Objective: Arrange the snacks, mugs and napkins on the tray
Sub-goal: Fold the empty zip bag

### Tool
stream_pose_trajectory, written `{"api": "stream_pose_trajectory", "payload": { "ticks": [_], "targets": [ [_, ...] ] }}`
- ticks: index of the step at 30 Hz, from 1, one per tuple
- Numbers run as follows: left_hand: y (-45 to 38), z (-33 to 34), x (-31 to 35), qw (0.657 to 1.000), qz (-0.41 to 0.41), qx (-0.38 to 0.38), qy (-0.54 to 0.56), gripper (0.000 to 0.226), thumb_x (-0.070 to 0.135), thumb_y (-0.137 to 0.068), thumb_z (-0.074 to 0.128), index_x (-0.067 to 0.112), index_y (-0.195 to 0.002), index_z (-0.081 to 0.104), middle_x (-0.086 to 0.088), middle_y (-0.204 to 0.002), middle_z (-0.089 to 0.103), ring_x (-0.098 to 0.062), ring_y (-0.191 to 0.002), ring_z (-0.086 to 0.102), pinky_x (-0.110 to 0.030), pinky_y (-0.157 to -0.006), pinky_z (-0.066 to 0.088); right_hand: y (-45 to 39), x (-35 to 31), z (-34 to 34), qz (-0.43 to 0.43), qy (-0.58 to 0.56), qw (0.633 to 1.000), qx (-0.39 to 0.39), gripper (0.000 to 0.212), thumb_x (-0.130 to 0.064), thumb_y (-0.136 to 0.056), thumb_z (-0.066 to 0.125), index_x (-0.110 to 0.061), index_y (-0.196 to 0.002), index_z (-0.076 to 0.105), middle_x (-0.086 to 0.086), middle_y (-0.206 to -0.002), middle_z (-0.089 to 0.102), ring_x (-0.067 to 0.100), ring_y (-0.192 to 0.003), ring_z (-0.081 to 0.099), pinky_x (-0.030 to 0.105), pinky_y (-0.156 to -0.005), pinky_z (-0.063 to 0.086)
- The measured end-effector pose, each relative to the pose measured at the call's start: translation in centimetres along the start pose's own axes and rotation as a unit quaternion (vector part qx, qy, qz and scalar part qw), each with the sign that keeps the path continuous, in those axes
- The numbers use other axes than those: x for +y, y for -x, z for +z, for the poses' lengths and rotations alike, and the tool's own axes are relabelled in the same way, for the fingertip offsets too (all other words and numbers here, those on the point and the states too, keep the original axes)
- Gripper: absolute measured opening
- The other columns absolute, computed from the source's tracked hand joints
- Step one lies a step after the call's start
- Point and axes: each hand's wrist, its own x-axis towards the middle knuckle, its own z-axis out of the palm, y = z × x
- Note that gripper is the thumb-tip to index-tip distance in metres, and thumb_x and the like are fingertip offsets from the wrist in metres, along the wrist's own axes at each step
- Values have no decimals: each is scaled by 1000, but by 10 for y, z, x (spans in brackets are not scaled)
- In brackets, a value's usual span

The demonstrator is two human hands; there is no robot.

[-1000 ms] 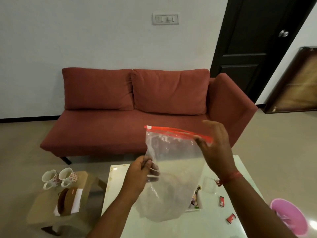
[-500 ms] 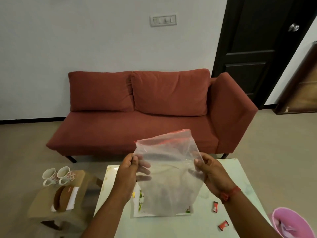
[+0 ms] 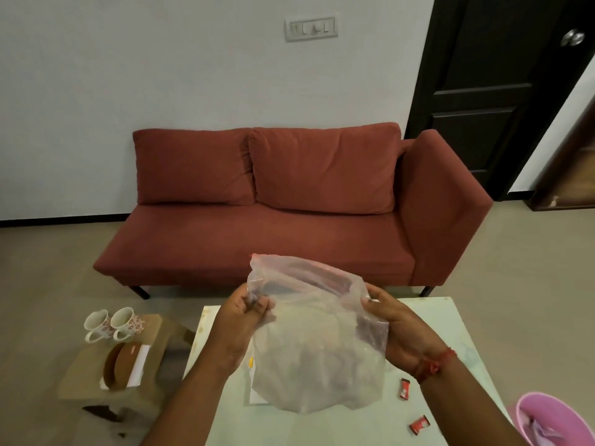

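Pink tub (image 3: 547, 420) sits at the near right, just off the table's right edge, with something pale crumpled inside; can't tell what.

Two small red snack packets on the table (image 3: 450, 333) near its right edge: near one (image 3: 419, 424) lies tilted, far one (image 3: 404, 388) lies closer to upright, just under the right wrist. Apart from each other, neither on the tray.

Both hands hold a clear plastic bag (image 3: 322, 349) up above the table's middle. Left hand (image 3: 240, 323) pinches the bag's upper left edge, thumb and fingers closed on the plastic. Right hand (image 3: 396, 329) grips the upper right edge, fingers curled behind the film, thumb in front. Red thread on the right wrist. Bag mouth faces away and up, red zip strip along the top, partly gaping. Bag looks slack; contents not readable through the film.

Tray (image 3: 256, 391) lies flat on the table under the bag, mostly hidden; only a white strip and a yellow spot on its left edge show. Can't tell what is on it.

Low wooden stool (image 3: 154, 329) to the left of the table, apart from it. On its near part, a brown napkin holder (image 3: 120, 362) with white napkins (image 3: 139, 365) in it. At its far left corner, two floral mugs (image 3: 112, 323) side by side, touching, handles toward the camera.

Further back: red sofa (image 3: 289, 220) against the wall, switch plate (image 3: 310, 28) above it, dark door (image 3: 499, 85) at the far right.
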Motion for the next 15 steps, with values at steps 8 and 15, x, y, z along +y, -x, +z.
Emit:
{"api": "stream_pose_trajectory", "payload": {
  "ticks": [8,15],
  "targets": [
    [-18,-8,13,990,103,12,-96,40,3,-101,44,35,-121,58,-3,-90,67,-12,-76,66,-27,-74,58,-2,-19,31,-296,321,889,138,41,-14,-101,54,-44,-129,52,23,-98,64,29,-96,68,51,-97,53],
    [-35,-21,33,993,90,-22,-67,19,18,-95,60,29,-109,65,8,-117,66,-3,-110,60,-24,-92,47,-8,-13,45,-192,448,872,49,73,-9,-82,78,-54,-131,48,-6,-125,63,7,-110,65,31,-98,54]
  ]
}}
